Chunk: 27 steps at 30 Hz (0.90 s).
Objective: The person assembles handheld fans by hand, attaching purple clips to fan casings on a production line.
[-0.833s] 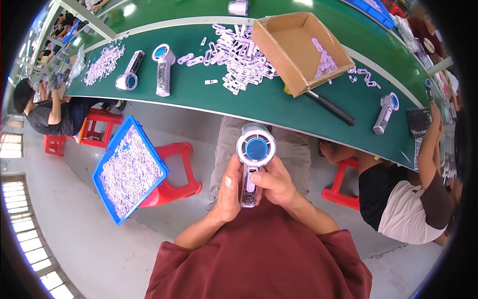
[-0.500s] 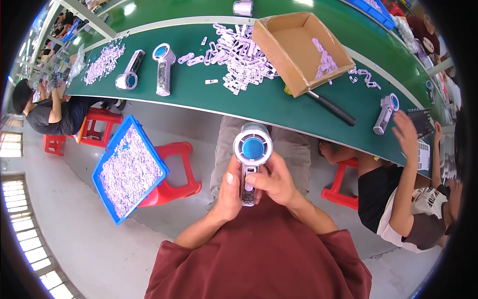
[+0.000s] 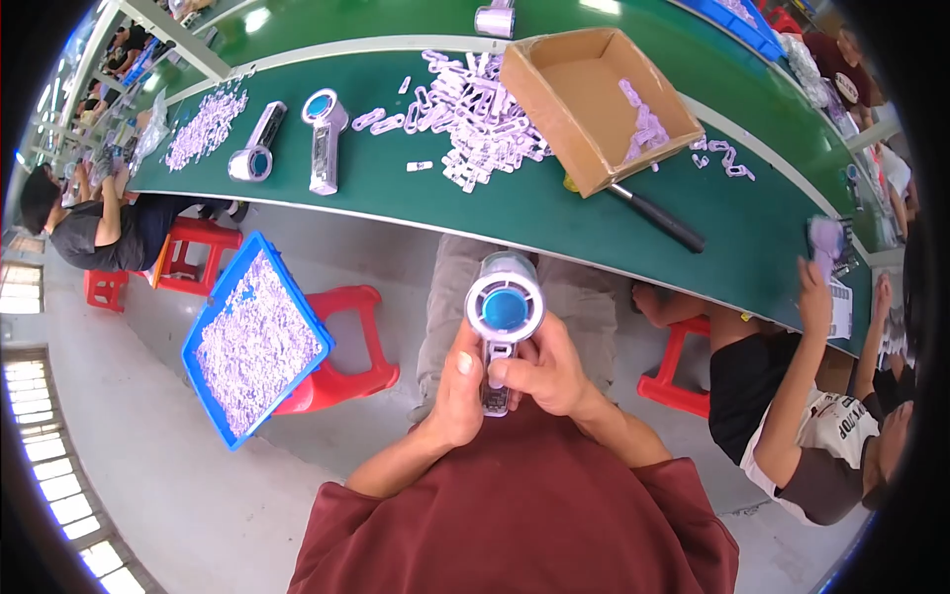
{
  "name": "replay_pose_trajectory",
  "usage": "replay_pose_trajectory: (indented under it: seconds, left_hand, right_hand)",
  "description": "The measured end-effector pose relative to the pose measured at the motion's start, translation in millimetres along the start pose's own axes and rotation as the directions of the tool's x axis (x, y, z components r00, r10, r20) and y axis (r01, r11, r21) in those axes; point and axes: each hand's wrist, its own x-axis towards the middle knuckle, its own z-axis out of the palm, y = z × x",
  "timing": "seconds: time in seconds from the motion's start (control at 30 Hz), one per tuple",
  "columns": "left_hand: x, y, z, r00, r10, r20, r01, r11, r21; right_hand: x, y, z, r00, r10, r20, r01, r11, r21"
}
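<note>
Over my lap, both hands grip one handheld fan [image 3: 506,309], its round head with a blue centre facing up and its handle pointing toward me. My left hand [image 3: 459,391] wraps the handle's left side. My right hand [image 3: 547,371] closes round the other side, its thumb on the small light-coloured part at the front of the handle. The fingers behind the handle are mostly hidden. Ahead, on the green bench [image 3: 381,178], lie two more fans, one lilac fan [image 3: 324,142] and one dark-handled fan [image 3: 259,144].
A pile of lilac plastic parts [image 3: 480,119] lies beside a tilted cardboard box [image 3: 564,119]. A black-handled tool [image 3: 663,220] pokes out under the box. At left, a blue tray [image 3: 213,396] of small pieces rests on a red stool [image 3: 361,342]. A co-worker [image 3: 811,426] sits at right.
The fan in my hands has tipped slightly and sits a little lower. At right, the co-worker has picked a fan up off the bench and moved it away to the right.
</note>
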Motion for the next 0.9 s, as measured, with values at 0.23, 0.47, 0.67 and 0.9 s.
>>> replay_pose_trajectory:
  seconds: [0.23, 0.47, 0.67, 0.9]
  left_hand:
    - [-1.8, -8.6, -1.9, 0.967, 0.219, -0.130, -0.194, 0.964, 0.180]
    - [-0.5, 21.8, -6.1, 0.894, 0.443, 0.062, -0.339, 0.582, 0.739]
    - [11.9, 62.6, -33.1, 0.857, 0.348, 0.380, -0.511, 0.672, 0.536]
    - [16.7, 64.3, -7.9, 0.711, 0.306, 0.633, -0.640, 0.655, 0.403]
  right_hand:
    - [3.1, 4.6, 8.3, 0.993, -0.116, 0.013, 0.116, 0.993, 0.019]
    - [-7.6, 3.9, 7.8, 0.988, -0.136, -0.077, 0.125, 0.983, -0.132]
    - [-25.6, 7.1, 0.2, 0.937, 0.160, 0.311, -0.048, 0.940, -0.338]
    - [-48.1, 36.4, 12.4, 0.956, 0.038, 0.291, -0.039, 0.999, -0.003]
